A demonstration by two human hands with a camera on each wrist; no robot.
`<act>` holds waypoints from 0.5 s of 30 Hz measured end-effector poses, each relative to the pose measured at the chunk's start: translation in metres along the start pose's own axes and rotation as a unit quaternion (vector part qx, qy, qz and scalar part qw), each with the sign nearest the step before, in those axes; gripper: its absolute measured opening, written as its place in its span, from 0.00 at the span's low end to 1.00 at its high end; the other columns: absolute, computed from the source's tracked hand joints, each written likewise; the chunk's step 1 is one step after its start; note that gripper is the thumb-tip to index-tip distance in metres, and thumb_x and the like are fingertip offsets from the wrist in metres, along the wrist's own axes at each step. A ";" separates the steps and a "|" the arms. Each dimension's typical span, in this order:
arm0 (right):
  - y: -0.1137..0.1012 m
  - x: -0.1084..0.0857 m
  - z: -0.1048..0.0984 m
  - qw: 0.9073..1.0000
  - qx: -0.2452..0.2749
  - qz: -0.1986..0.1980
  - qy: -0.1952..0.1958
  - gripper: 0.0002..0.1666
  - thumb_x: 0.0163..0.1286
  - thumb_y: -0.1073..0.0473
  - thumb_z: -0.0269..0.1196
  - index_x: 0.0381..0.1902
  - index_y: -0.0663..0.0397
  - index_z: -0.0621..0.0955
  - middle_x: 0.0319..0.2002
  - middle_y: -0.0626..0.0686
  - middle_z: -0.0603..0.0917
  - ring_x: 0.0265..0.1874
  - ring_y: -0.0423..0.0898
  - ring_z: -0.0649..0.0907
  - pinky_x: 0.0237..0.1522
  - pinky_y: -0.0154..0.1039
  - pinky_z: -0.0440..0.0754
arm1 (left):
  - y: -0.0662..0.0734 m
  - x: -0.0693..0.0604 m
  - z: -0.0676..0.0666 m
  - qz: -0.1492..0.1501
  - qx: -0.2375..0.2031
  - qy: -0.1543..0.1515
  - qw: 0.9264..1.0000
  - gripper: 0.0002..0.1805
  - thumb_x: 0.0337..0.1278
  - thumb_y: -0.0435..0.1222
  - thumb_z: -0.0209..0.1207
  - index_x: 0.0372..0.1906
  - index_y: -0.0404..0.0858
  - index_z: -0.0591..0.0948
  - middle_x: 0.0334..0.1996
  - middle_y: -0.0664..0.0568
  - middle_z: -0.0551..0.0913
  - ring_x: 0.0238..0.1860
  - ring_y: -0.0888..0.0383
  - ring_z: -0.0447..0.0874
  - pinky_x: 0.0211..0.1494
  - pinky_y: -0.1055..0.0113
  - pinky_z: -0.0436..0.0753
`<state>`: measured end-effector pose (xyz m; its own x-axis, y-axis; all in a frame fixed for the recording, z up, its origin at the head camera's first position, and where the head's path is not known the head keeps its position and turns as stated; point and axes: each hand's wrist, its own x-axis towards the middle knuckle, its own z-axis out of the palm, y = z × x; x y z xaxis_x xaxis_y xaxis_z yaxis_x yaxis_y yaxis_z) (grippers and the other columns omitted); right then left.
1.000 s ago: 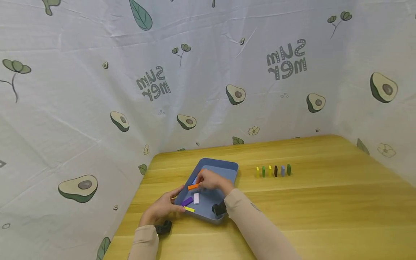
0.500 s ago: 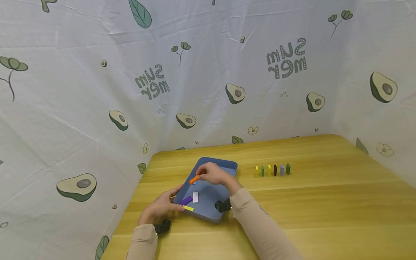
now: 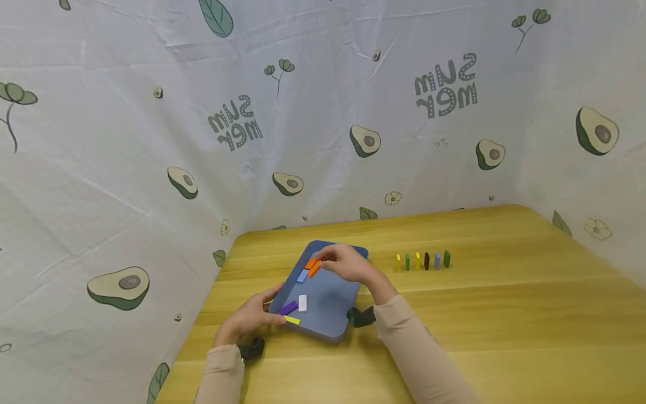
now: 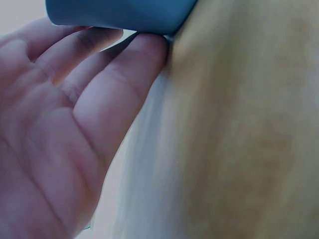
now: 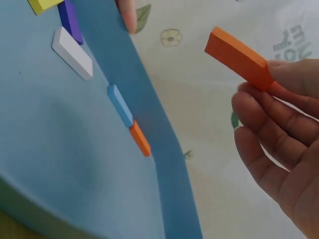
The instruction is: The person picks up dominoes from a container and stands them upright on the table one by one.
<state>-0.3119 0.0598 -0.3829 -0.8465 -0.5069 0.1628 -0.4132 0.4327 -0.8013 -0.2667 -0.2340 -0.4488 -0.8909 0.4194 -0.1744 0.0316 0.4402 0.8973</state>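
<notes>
Between thumb and fingers, the right hand (image 3: 348, 264) (image 5: 294, 124) pinches an orange block (image 3: 315, 269) (image 5: 239, 57) by one end, held above the blue tray (image 3: 328, 303) (image 5: 60, 144). The left hand (image 3: 249, 318) (image 4: 75, 114) rests against the tray's left outer side, its fingers extended along the wall and touching it. Inside the tray lie a second orange block (image 3: 310, 262) (image 5: 140, 138), a light blue block (image 3: 302, 276) (image 5: 120, 105), a white block (image 3: 302, 303) (image 5: 72, 53), a purple block (image 3: 289, 308) (image 5: 71, 22) and a yellow block (image 3: 291, 320).
Right of the tray, several small blocks stand upright in a row on the wooden table (image 3: 484, 314): yellow, green, yellow, black (image 3: 427, 261), blue (image 3: 437, 261) and dark green (image 3: 447, 258). A patterned white sheet (image 3: 313, 112) hangs behind and beside the table.
The right hand has lifted the orange block from the tray and moved it up and rightward, uncovering the light blue and other orange blocks. The left hand stays at the tray's side.
</notes>
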 end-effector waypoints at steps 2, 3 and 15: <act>0.001 -0.005 -0.006 1.000 0.006 -0.002 0.008 0.16 0.75 0.62 0.59 0.56 0.62 0.82 0.52 0.58 0.86 0.51 0.52 0.84 0.54 0.46 0.84 | 0.000 0.000 0.000 0.000 -0.002 0.000 1.000 0.57 0.49 0.38 0.75 0.80 0.40 0.52 0.78 0.35 0.54 0.72 0.33 0.65 0.70 0.45 0.72; 0.002 -0.008 -0.009 1.000 0.008 -0.003 0.012 0.16 0.75 0.62 0.59 0.57 0.62 0.82 0.53 0.59 0.86 0.52 0.53 0.84 0.54 0.46 0.84 | 0.000 0.001 0.000 -0.002 -0.006 0.001 1.000 0.57 0.49 0.38 0.75 0.80 0.40 0.53 0.78 0.36 0.55 0.72 0.33 0.65 0.70 0.46 0.72; 0.017 -0.038 -0.049 0.999 0.029 0.018 0.032 0.18 0.77 0.62 0.55 0.59 0.65 0.79 0.53 0.62 0.85 0.53 0.55 0.84 0.59 0.52 0.81 | 0.000 0.000 0.000 -0.004 0.010 0.007 1.000 0.57 0.49 0.39 0.75 0.81 0.41 0.52 0.78 0.35 0.54 0.72 0.32 0.64 0.72 0.40 0.68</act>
<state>-0.3035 0.1230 -0.3747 -0.8805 -0.4431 0.1687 -0.3645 0.4052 -0.8384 -0.2666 -0.2339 -0.4486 -0.8974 0.4045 -0.1759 0.0331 0.4595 0.8876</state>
